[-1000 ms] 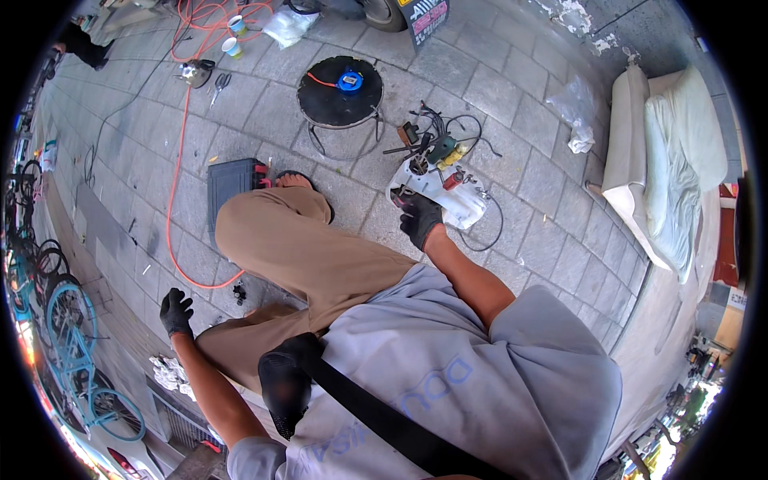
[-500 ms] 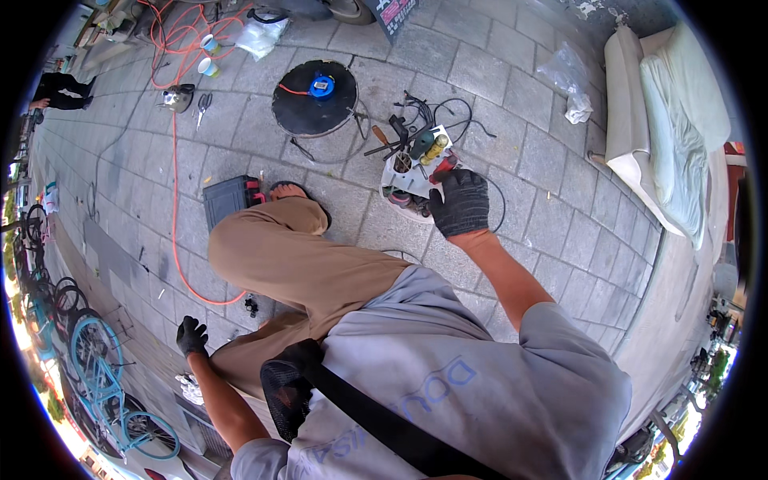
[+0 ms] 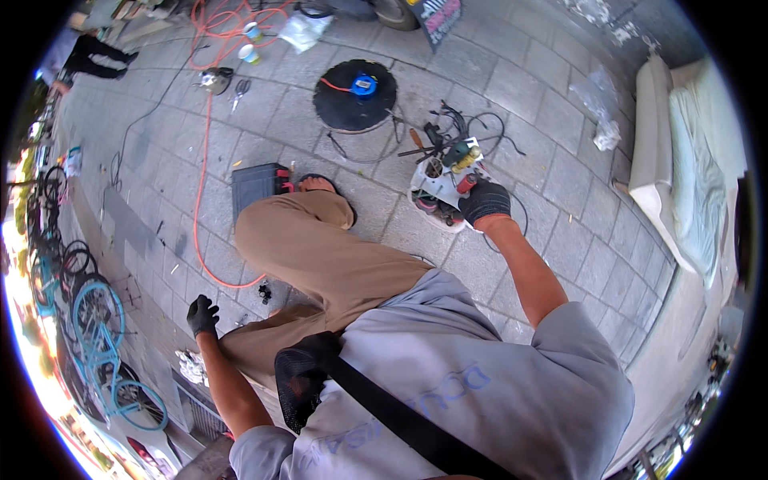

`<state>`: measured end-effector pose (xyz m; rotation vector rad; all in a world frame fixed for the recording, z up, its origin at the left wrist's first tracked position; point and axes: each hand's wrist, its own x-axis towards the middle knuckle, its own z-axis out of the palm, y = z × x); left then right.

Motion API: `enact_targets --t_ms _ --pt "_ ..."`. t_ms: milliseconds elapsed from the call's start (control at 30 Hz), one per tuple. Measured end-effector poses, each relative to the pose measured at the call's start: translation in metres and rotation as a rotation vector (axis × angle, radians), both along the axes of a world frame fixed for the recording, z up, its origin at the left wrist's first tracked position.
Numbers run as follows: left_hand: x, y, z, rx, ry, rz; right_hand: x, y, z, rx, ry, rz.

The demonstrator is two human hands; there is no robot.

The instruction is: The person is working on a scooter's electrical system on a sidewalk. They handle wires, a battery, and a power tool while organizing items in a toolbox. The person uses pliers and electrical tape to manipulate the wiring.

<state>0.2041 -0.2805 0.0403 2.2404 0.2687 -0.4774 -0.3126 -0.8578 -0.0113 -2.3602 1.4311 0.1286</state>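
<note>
My right hand (image 3: 486, 200) wears a black glove and reaches over the right side of a white bucket (image 3: 424, 210) full of tools. Its fingers curl around a small red object (image 3: 466, 183) whose kind I cannot make out. A green tool (image 3: 457, 153), a yellow one (image 3: 467, 162) and black cables (image 3: 458, 122) crowd the bucket's top. An orange-brown handle (image 3: 416, 138) sticks out at its left. Off to the left, beside my knee, my gloved left hand (image 3: 203, 316) hangs with loosely bent fingers apart, holding nothing.
A round black disc (image 3: 336, 110) bears a blue tape measure (image 3: 364, 86). A dark toolbox (image 3: 256, 189) lies by my foot; an orange hose (image 3: 200, 232) crosses the paving. Scissors (image 3: 240, 93), paper cups (image 3: 249, 54) and a cushioned sofa (image 3: 652, 136) stand farther off. A person (image 3: 94, 58) is at far left.
My view has swung left, so the scene sits farther right. My right hand's fingers have closed in around the red object at the bucket. The left hand still hangs free.
</note>
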Motion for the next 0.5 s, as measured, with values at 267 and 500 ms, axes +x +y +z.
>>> enact_targets --t_ms 267,500 --pt "-0.018 -0.014 0.014 -0.013 -0.06 0.039 0.018 0.012 0.014 0.128 -0.025 -0.148" --pt "-0.019 -0.001 0.013 -0.054 -0.053 0.079 0.062 0.025 0.017 0.121 -0.056 -0.032"
